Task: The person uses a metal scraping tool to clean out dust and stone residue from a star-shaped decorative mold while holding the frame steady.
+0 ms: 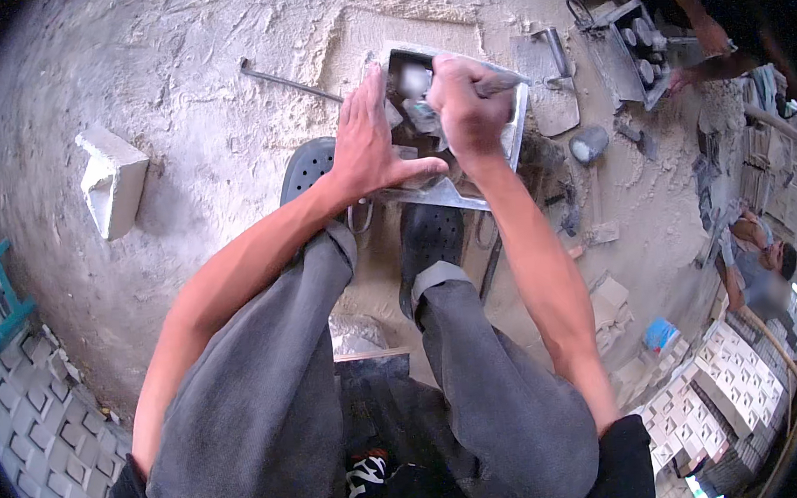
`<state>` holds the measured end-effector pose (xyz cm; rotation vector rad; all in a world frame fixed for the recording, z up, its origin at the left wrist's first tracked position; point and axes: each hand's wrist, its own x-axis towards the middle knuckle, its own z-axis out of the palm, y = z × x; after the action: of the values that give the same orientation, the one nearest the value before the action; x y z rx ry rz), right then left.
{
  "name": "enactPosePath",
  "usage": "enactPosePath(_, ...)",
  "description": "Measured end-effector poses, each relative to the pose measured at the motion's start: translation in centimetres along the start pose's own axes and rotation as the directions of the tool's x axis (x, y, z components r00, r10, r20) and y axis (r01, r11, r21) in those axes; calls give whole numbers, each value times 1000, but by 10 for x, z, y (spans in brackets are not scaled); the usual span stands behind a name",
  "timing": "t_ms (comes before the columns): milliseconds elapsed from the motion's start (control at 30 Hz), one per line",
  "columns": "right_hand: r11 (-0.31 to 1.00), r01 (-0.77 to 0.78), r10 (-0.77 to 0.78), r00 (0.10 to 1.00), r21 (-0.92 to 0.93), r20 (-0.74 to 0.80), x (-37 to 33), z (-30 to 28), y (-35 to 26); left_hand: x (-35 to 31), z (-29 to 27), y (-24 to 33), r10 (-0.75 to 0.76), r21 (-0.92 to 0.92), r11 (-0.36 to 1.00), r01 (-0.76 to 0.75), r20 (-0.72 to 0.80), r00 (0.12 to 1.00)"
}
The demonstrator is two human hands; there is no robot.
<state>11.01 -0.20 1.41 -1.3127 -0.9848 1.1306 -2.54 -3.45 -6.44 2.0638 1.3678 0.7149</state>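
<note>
Pale, powdery ground (216, 67) carries nearly everything; along its left edge runs grey patterned blockwork (34, 437). The person's black shirt (156, 497) shows at the bottom. The open metal box (519, 125) sits on the ground just beyond the two dark clogs (433, 237). At its left edge, the left hand (367, 148) lies flat, ungripping, fingers straight and thumb along the near edge. The right hand (470, 117) is clenched above the box's right part, blurred; whether it grasps anything I cannot tell. Toward the ground's far right corner, another person's hand (711, 37) is beside a second box (621, 63). A chipped white block (122, 182) lies near the left edge. Right of the metal box lies a trowel (556, 110); left, a thin rod (292, 81). A grey cylinder (589, 145) lies just below the trowel. White-and-red lettering (368, 476) on the shirt is partly lost in folds.
</note>
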Motion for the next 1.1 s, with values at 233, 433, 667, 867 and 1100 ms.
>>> enactPosePath(233,968,203,-214,975,-149,-65,-11,-12,28,3,-4,-1,149,-85,985,-148,7,989)
enactPosePath(433,989,16,8,986,144,-165,-10,-2,-21,-6,-4,-9,169,-73,983,-171,-30,985)
enactPosePath(667,990,-117,136,940,81,-313,-14,-8,12,3,-1,-5,210,-125,969,-215,-49,976)
enactPosePath(867,990,54,-3,927,127,-374,-22,-4,-1,3,-1,-16,284,-199,932,-302,-116,952)
enactPosePath(1100,954,-95,172,950,285,-259,-5,-16,-17,5,1,-20,324,-223,910,-350,-144,935)
